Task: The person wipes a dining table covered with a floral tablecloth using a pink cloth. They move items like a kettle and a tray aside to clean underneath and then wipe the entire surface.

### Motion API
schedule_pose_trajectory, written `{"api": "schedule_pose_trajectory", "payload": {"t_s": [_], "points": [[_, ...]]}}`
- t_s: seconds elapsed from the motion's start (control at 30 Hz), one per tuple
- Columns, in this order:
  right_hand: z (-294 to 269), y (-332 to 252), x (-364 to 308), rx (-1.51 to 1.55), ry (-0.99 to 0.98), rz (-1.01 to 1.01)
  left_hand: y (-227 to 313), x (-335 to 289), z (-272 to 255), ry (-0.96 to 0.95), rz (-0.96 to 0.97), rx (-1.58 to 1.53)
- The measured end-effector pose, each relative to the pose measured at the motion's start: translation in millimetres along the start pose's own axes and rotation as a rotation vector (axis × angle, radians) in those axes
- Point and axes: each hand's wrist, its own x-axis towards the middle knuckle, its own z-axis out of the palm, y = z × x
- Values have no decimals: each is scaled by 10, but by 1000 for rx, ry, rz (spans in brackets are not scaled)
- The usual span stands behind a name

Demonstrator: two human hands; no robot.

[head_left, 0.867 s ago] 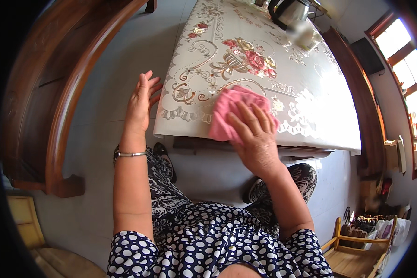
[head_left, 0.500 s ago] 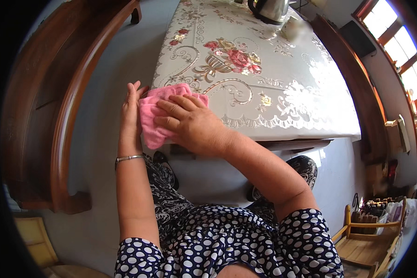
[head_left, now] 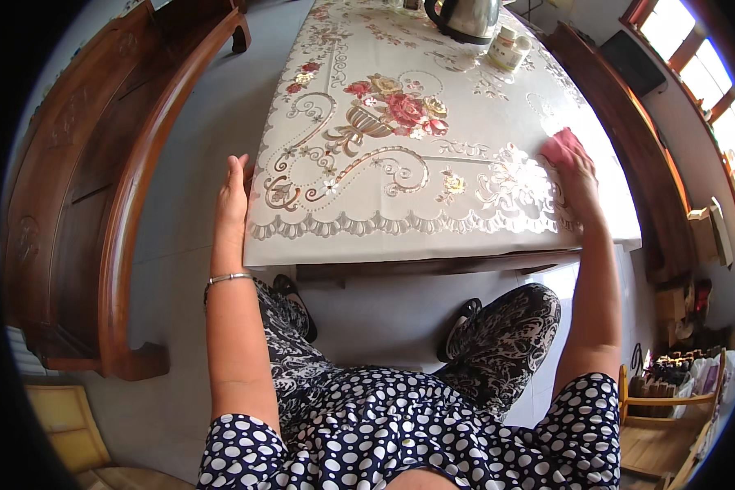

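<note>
My right hand (head_left: pixel 579 181) is at the right side of the table, holding a pink cloth (head_left: pixel 560 149) down on the tablecloth (head_left: pixel 294 238). The cloth shows bunched beyond my fingers. At the table's left edge, my left hand (head_left: pixel 233 204) is upright with its fingers stretched out and nothing in it; its palm faces the hanging side of the tablecloth. That tablecloth is pale and shiny, with red and yellow flowers, scrolls and a lacy border.
A metal kettle (head_left: pixel 467 18) and small white containers (head_left: pixel 508 51) stand toward the table's far end. Wooden benches flank the table at left (head_left: pixel 126 204) and right (head_left: pixel 621 114). A wooden chair (head_left: pixel 665 437) is at the lower right.
My right hand has swept with the pink cloth from the table's left corner to its right side. My left hand stays at the left edge.
</note>
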Motion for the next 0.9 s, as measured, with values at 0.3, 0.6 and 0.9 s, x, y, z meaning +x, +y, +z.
{"api": "schedule_pose_trajectory", "payload": {"t_s": [0.3, 0.6, 0.9], "points": [[-273, 1483, -687, -134, -124, 615, -4, -49, -3, -6, 45, 95], [98, 86, 466, 83, -166, 331, 165, -226, 61, -4, -8, -107], [50, -2850, 1094, 259, -107, -305, 172, -212, 73, -66, -9, -99]]}}
